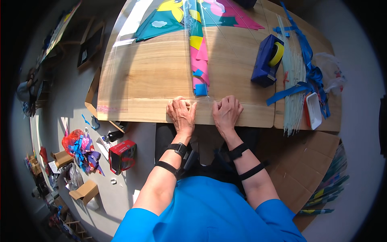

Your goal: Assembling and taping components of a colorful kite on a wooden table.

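A narrow folded bundle of printed kite-like fabric [198,60], pink, yellow, green and blue, lies lengthwise on the wooden table [153,76]. Clear plastic film shows along its sides. Just beyond the bundle's near end, my left hand [181,113] rests at the table edge with its fingers curled in. My right hand [227,113] is level with it on the other side, likewise closed, thumb turned inward. Whether either hand pinches the clear film cannot be made out. At the far side spreads more fabric [159,26], green with a small cloud print, and a pink part.
On the right stand a blue tape dispenser [266,64] with yellow tape, thin white rods [293,88], blue ribbon [308,56] and a white-and-red tray [313,111]. A cardboard sheet [302,161] lies below. Floor at left holds a red box [122,156] and open cartons [84,191].
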The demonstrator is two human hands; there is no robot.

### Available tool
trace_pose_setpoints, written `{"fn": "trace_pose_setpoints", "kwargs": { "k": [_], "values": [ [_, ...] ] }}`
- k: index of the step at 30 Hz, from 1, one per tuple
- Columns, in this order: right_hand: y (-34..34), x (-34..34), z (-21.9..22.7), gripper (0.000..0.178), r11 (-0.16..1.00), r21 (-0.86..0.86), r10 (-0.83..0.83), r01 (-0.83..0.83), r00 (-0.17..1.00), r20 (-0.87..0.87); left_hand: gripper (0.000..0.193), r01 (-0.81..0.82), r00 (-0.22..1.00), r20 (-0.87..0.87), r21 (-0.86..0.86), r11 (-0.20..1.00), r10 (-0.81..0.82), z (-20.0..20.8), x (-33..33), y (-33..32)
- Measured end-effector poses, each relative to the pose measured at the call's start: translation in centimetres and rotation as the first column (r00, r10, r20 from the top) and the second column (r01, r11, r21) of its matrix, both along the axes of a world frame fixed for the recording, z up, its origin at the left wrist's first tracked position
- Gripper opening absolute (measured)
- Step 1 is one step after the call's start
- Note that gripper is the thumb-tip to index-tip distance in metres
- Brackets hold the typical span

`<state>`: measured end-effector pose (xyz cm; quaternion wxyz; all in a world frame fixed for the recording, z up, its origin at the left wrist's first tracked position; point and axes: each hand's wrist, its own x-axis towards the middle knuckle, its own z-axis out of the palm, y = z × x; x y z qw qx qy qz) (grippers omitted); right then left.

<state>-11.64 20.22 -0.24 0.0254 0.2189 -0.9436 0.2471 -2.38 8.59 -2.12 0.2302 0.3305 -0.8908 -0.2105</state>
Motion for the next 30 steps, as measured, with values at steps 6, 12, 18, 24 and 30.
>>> {"fn": "trace_pose_setpoints", "kwargs": {
  "k": [6, 12, 18, 24, 30],
  "values": [
    [1.7, 0.4, -0.4, 0.045, 0.996, -0.083, 0.034, -0.037, 0.999, -0.040, 0.065, 0.255, 0.967, 0.081, -0.229, 0.939, -0.243, -1.0, 0.2, -0.8],
    [2.5, 1.4, -0.1, 0.073, 0.853, 0.296, 0.461, -0.431, 0.886, -0.039, 0.082, 0.696, 0.684, 0.395, -0.104, 0.710, -0.613, 1.5, 0.5, -1.9],
    [2.4, 2.3, -0.1, 0.075, 0.854, 0.275, 0.469, -0.443, 0.883, -0.033, 0.082, 0.704, 0.662, 0.411, -0.052, 0.709, -0.627, 2.8, 2.0, -1.6],
    [10.5, 8.5, 1.0, 0.050, 0.876, 0.026, 0.482, -0.482, 0.876, 0.019, 0.057, 0.768, 0.629, 0.174, 0.013, 0.640, -0.758, 3.0, 9.5, 2.2],
    [12.4, 8.1, -0.7, 0.046, 0.957, -0.260, 0.102, 0.129, 0.688, 0.719, 0.040, -0.098, 0.995, 0.104, 0.916, 0.389, 0.005, -0.5, 7.5, 2.4]
  ]
}}
